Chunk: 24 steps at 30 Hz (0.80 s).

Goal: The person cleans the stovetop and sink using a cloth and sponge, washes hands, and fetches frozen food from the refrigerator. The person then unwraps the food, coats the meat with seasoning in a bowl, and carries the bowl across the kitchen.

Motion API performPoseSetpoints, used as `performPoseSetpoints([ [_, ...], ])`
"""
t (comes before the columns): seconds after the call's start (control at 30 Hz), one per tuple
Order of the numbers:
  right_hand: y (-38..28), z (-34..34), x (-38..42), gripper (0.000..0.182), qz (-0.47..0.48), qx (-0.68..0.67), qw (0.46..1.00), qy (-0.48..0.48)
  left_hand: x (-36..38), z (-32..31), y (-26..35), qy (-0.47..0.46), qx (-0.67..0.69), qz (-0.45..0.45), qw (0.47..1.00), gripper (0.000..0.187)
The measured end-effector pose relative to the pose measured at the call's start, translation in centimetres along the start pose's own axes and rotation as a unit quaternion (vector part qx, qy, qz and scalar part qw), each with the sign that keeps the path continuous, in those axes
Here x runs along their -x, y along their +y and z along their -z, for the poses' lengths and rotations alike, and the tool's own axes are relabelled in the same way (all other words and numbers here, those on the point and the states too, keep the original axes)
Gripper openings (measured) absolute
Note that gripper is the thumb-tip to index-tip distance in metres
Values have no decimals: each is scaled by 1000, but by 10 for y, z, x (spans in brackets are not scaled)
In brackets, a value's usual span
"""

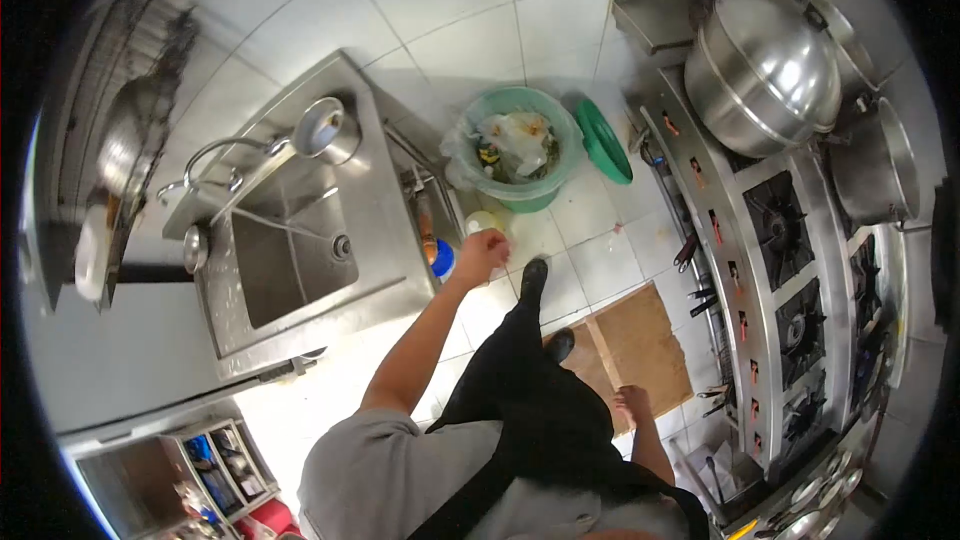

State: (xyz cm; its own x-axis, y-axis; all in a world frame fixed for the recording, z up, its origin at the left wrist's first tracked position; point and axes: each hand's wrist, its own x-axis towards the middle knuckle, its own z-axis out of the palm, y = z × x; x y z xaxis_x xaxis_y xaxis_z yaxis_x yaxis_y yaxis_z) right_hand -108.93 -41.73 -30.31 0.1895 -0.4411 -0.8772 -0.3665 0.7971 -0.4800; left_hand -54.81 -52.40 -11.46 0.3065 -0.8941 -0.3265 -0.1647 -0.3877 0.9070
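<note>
My left hand (484, 256) reaches forward past the sink's corner, its fingers pinched together. A pale yellowish, rounded thing (486, 222) shows right at the fingertips; what the fingers hold, I cannot tell. Beyond this hand stands a green bin (527, 202) lined with a clear plastic bag and filled with refuse. The bin's green lid (604, 142) leans beside it, to the right. Low at my right side hangs my right hand (632, 403), fingers loosely curled with nothing showing in them, above the brown cardboard (650, 340) on the floor.
To the left is a steel sink (395, 292) with a faucet (215, 143) and a metal pot (335, 132). A gas stove (690, 200) with large pots (765, 70) lines the right side. A blue object (441, 259) sits under the sink's edge. White tiles (605, 265) cover the floor.
</note>
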Motion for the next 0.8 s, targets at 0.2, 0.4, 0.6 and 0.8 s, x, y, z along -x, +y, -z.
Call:
performPoseSetpoints([
  [0.2,-49,48,35,22,191,23,969,155,58,121,9,312,69,-60,946,40],
  [0.4,102,123,-41,35,208,397,814,368,87,284,1,457,348,-116,810,34],
  [0.6,57,62,25,32,54,431,867,246,89,442,-32,409,460,-190,765,8],
  [0.8,-76,-19,20,28,116,268,947,136,64,541,-24,390,458,-202,773,20],
])
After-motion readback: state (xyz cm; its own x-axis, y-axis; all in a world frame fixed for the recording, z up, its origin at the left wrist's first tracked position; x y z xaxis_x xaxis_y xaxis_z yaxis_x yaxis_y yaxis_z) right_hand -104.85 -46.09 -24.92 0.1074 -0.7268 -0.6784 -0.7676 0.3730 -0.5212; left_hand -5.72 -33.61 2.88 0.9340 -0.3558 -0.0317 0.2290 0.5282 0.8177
